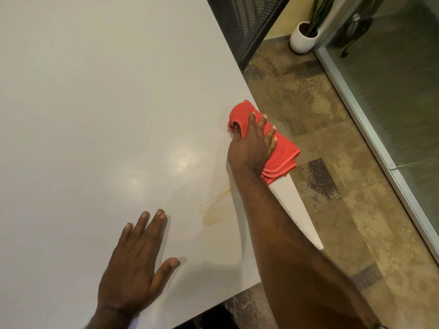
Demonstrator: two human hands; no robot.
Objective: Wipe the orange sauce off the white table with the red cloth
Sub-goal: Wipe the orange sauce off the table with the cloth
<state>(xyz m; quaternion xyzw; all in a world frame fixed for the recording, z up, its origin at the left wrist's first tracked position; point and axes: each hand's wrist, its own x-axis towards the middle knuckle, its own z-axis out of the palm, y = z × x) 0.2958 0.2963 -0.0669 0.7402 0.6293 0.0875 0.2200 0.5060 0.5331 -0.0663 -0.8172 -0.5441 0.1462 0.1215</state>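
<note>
My right hand [251,148] presses down on the folded red cloth [280,150], fingers curled over it, at the tabletop's [95,91] right edge, with part of the cloth hanging past that edge. My left hand [135,264] lies open and flat on the tabletop, nearer me than the cloth. A thin orange sauce [215,210] smear sits between the hands, apart from the cloth. Beyond the cloth, a white pot [300,40] stands on the floor.
</note>
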